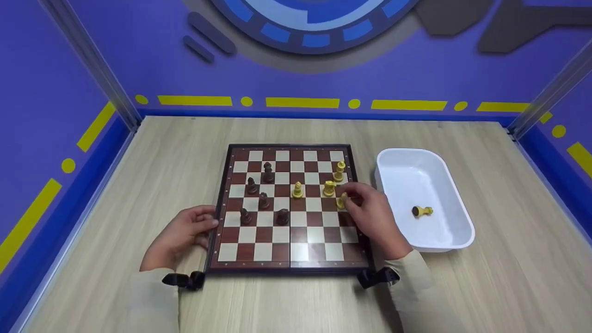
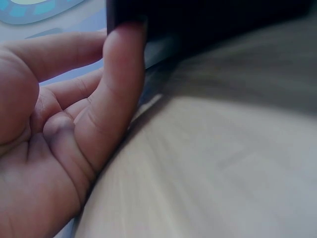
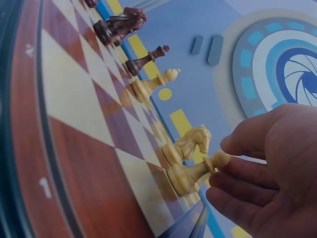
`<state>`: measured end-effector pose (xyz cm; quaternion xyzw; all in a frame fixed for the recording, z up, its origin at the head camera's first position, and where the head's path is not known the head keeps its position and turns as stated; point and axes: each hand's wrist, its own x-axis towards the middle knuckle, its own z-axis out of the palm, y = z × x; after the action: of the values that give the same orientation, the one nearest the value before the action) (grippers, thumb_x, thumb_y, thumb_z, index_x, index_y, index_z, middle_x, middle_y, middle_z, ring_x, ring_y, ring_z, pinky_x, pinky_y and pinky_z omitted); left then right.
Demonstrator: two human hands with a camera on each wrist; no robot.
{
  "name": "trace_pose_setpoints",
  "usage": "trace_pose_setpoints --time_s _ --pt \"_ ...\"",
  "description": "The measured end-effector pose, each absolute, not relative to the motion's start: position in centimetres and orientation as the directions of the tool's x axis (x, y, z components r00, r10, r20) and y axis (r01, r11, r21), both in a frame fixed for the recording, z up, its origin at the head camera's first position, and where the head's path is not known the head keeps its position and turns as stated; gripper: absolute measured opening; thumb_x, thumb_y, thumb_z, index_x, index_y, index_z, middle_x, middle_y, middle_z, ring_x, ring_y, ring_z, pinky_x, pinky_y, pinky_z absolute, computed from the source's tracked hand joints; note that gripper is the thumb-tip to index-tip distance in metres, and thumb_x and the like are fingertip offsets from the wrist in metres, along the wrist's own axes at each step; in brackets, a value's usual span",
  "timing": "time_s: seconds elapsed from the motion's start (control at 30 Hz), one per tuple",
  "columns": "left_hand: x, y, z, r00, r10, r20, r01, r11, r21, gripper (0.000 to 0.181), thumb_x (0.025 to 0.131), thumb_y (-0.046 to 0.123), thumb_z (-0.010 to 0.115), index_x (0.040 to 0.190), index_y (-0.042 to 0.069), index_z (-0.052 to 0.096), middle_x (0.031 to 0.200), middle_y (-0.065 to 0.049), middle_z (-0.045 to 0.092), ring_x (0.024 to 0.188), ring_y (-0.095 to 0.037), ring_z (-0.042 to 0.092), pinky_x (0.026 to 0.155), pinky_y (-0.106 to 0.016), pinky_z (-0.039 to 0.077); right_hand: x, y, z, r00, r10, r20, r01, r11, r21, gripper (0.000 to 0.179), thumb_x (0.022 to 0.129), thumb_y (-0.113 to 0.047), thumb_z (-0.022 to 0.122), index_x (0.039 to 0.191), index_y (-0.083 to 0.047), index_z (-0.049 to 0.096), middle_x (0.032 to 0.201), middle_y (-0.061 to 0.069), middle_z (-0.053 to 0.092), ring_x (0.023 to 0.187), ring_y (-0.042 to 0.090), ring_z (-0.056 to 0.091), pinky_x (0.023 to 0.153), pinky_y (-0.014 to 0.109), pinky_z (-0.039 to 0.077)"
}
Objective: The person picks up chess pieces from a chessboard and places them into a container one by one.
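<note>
My right hand (image 1: 372, 212) pinches the round head of a pale yellow pawn (image 3: 185, 178) at the right side of the chessboard (image 1: 270, 252). The pawn's base is at the board's surface; whether it touches is unclear. Close beside it stands a yellow knight (image 1: 329, 188). Another yellow piece with a rounded top (image 1: 297, 190) is near the middle, and a taller yellow one (image 1: 339, 171) stands farther back. Several dark brown pieces, such as a tall one (image 1: 268, 172), stand on the left half. My left hand (image 1: 182, 233) touches the board's left edge with its fingertips.
Right of the board is a white plastic tray (image 1: 455, 203), with one yellow chess piece (image 1: 422, 211) lying on its side, dark base showing. Both stand on a light wood table (image 1: 296, 300). Blue-purple panels (image 1: 319, 83) enclose the back and sides.
</note>
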<state>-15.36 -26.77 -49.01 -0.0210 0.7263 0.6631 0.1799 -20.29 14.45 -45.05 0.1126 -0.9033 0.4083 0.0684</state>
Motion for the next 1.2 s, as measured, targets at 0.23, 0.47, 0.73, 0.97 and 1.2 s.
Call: trace_pose_setpoints --time_s 0.23,0.47,0.73,0.97,1.2 --pt "-15.33 -26.74 -49.14 -0.933 0.204 -0.297 -0.277 0.122 0.953 0.053 0.095 0.013 0.061 0.14 -0.006 0.04 0.087 0.0 0.062 0.058 -0.013 0.065 0.052 -0.036 0.059 -20.32 14.22 -45.44 -0.963 -0.15 0.223 -0.266 0.641 -0.719 0.02 0.088 -0.01 0.066 0.108 -0.012 0.071 0.101 0.005 0.071 0.089 0.018 0.066 0.077 0.035 0.055" --pt "-15.36 -26.72 -49.16 -0.933 0.206 -0.294 -0.278 0.105 0.955 0.052 0.094 0.012 0.062 0.139 -0.006 0.041 0.086 0.001 0.064 0.058 -0.012 0.065 0.052 -0.035 0.058 -20.35 14.14 -45.63 -0.96 -0.148 0.239 -0.276 0.649 -0.708 0.019 0.087 -0.007 0.067 0.104 -0.012 0.071 0.095 0.005 0.068 0.084 0.017 0.061 0.074 0.033 0.051" --pt "-15.32 -26.71 -49.14 -0.933 0.203 -0.296 -0.281 0.101 0.954 0.053 0.094 0.012 0.062 0.139 -0.006 0.041 0.087 0.001 0.064 0.058 -0.012 0.065 0.052 -0.035 0.059 -20.39 14.19 -45.76 -0.96 -0.141 0.242 -0.274 0.653 -0.706 0.018 0.086 -0.007 0.067 0.103 -0.012 0.072 0.096 0.005 0.068 0.085 0.018 0.06 0.075 0.033 0.05" --pt "-15.35 -26.71 -49.13 -0.933 0.196 -0.301 -0.283 0.114 0.952 0.053 0.094 0.012 0.062 0.14 -0.006 0.041 0.087 0.001 0.063 0.058 -0.012 0.064 0.052 -0.035 0.058 -20.38 14.18 -45.74 -0.96 -0.138 0.243 -0.273 0.647 -0.712 0.018 0.086 -0.006 0.067 0.103 -0.011 0.072 0.097 0.006 0.069 0.088 0.019 0.062 0.079 0.035 0.051" --pt "-15.36 -26.75 -49.13 -0.932 0.195 -0.304 -0.285 0.12 0.951 0.052 0.095 0.012 0.061 0.139 -0.006 0.041 0.087 0.0 0.062 0.058 -0.012 0.064 0.053 -0.035 0.059 -20.34 14.19 -45.6 -0.965 -0.132 0.227 -0.257 0.651 -0.714 0.018 0.086 -0.007 0.067 0.103 -0.011 0.072 0.101 0.007 0.069 0.092 0.021 0.063 0.082 0.037 0.051"
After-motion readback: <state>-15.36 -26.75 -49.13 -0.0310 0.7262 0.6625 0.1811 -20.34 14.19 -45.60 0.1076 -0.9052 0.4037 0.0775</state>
